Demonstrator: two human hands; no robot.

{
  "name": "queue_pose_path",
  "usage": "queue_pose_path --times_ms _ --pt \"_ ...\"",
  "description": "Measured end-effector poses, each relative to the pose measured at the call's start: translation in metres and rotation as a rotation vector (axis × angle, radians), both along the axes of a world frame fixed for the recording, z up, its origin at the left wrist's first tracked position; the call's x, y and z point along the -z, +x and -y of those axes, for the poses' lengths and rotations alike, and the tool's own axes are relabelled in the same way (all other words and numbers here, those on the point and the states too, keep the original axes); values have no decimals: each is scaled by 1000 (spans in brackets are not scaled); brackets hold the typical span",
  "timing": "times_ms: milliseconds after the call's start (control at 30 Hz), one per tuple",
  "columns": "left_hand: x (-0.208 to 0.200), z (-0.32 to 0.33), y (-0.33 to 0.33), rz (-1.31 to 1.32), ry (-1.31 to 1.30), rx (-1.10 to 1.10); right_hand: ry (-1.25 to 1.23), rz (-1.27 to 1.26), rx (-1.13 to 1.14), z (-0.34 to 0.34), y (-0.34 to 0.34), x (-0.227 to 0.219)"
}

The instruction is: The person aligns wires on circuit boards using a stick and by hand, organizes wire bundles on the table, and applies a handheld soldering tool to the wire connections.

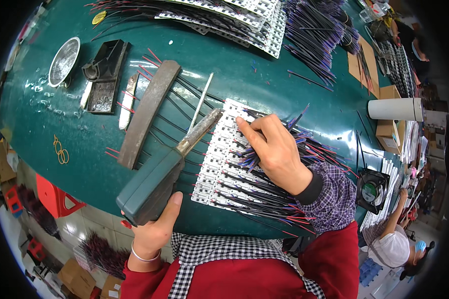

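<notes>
My left hand [157, 226] is wrapped round the handle of a soldering gun [152, 184] with a dark green body. Its long, worn metal tip reaches up to the left edge of a white circuit-board panel [203, 185]. My right hand [274, 152] lies over the panel, index fingertip against its upper part near the tip. Beneath that palm a bundle of thin wires [248, 158] with red and blue ends sticks out, gripped by the curled fingers. More black wires [257, 197] lie across the panel. A thin whitish stick [201, 102] rests beside the metal tip.
A curved brown bar [149, 114] lies across several wires. To the left are a black stand [105, 77], a metal bowl [65, 62] and rubber bands [61, 152]. Stacked panels [272, 37] and wire bundles [312, 35] lie behind. A small fan [372, 190] stands right; another person [391, 246] sits beyond.
</notes>
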State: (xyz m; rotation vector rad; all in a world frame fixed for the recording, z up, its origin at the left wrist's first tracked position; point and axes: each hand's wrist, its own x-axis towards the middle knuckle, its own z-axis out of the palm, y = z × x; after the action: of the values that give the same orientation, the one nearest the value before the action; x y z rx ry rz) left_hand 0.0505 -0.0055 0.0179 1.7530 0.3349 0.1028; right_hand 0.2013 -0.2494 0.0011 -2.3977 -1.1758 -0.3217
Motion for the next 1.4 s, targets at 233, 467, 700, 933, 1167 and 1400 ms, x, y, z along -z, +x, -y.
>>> queue_pose_path --times_ms 233,467,700,933,1167,1400 --pt "-7 10 6 -51 -30 34 55 58 -36 0 1 9" --pt "-9 14 19 22 15 83 54 32 -9 -2 0 6" --pt "-12 15 23 19 50 98 21 42 -5 -3 -2 4" --pt "-14 12 23 21 129 154 -9 44 -8 -3 -2 4" --pt "-9 8 7 -91 93 34 29 87 -11 -2 0 10" --pt "-11 9 15 3 119 104 96 19 -13 1 3 11"
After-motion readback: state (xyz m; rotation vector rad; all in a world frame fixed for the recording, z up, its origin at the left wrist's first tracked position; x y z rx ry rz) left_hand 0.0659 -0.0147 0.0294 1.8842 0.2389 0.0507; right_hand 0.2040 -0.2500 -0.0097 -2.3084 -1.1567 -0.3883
